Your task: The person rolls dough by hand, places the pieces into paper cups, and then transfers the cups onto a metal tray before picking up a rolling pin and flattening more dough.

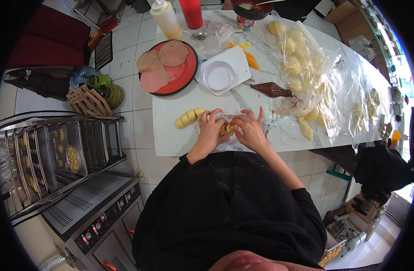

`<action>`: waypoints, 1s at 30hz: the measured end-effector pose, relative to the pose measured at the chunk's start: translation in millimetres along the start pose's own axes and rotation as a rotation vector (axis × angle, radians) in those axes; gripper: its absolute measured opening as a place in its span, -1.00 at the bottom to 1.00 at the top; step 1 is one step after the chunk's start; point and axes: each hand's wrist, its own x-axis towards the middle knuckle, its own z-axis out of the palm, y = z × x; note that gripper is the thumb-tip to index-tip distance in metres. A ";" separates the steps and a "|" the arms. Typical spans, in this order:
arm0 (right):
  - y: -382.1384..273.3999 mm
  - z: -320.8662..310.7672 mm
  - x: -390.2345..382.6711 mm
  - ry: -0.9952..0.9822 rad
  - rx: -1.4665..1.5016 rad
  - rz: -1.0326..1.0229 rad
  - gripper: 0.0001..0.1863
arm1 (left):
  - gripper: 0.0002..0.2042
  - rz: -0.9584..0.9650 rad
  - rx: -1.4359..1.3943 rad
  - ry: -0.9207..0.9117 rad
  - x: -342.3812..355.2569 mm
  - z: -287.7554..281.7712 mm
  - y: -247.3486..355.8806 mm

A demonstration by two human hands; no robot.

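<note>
My left hand (210,134) and my right hand (249,131) meet near the table's front edge. Both pinch small, crumbly golden-brown pieces (227,130), perhaps dough, between thumbs and fingertips; their exact kind is unclear. A pale fluted paper cup (234,139) shows partly beneath the hands. Beside my left fingers lies a yellow dough roll (185,119) cut into several segments. Beyond the hands, a white scale (241,67) carries a fluted paper cup (219,75). To its right lies a piping bag with brown filling (271,89).
A red plate (176,77) with three round meat slices (173,53) stands far left, near a white squeeze bottle (166,20) and a red bottle (191,13). Clear plastic (313,67) covers dough balls at right. A tray rack (58,153) stands left; another person (380,165) is at far right.
</note>
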 end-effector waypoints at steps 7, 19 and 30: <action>0.2 0.5 1.8 0.005 -0.074 -0.007 -0.81 | -0.73 0.023 0.066 0.082 -1.8 2.6 -1.1; -6.6 2.1 2.2 -0.022 0.038 0.061 -0.69 | -0.69 0.103 0.177 0.080 -2.8 -1.7 -1.9; -1.0 -1.9 7.8 0.004 -0.098 -0.049 -0.66 | -0.52 0.153 0.183 -0.057 -7.4 -12.8 -4.5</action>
